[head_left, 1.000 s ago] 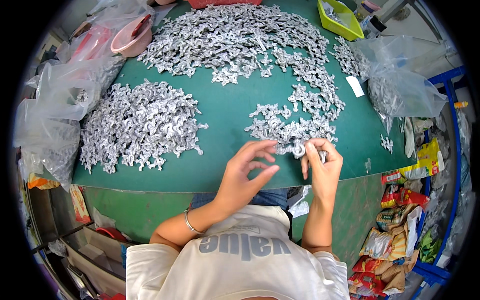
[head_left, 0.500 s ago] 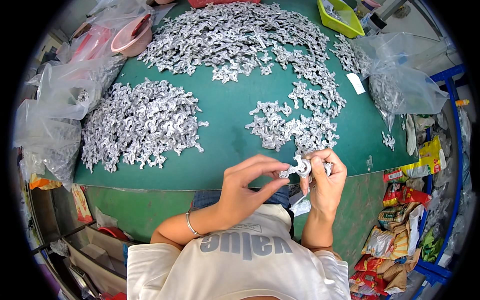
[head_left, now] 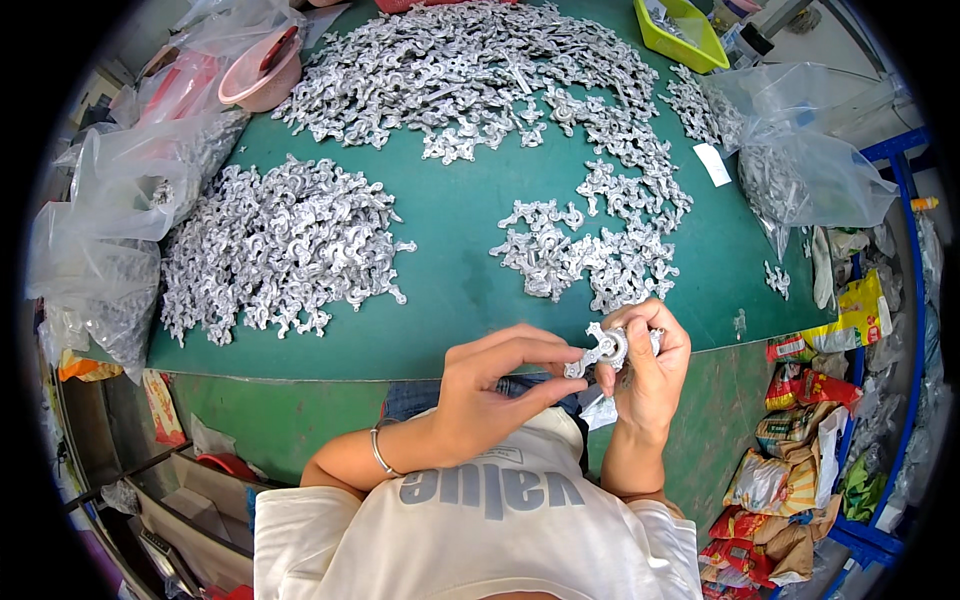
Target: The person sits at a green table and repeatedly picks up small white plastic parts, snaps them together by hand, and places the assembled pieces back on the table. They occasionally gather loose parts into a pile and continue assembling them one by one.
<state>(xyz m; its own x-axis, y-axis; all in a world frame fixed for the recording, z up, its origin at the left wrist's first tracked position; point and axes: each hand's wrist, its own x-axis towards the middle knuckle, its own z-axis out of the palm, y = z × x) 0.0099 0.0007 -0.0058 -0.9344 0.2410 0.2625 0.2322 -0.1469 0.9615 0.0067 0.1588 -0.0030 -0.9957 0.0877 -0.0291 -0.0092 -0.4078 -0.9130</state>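
My right hand (head_left: 652,372) is closed around a small silver-grey cast metal part (head_left: 603,348) with a ring-shaped middle and short lobed arms. More grey metal shows on the far side of my right thumb; I cannot tell if it is a second part. My left hand (head_left: 505,375), wearing a bracelet, pinches the part's left end between thumb and fingertips. Both hands are just over the table's near edge. A small pale object (head_left: 600,411) shows below my right hand, its kind unclear. Just beyond lies a loose cluster of similar metal parts (head_left: 545,255).
A heap of these parts (head_left: 290,245) covers the table's left, and a larger pile (head_left: 460,70) the back. Clear plastic bags (head_left: 105,250) stand left, another bag (head_left: 800,180) right. A pink basin (head_left: 262,75) and yellow-green basket (head_left: 682,35) sit behind. Blue shelving (head_left: 915,400) stands right.
The held metal part has turned, so its ring and lobes now face up more. My left hand has shifted slightly toward me with the part's left end.
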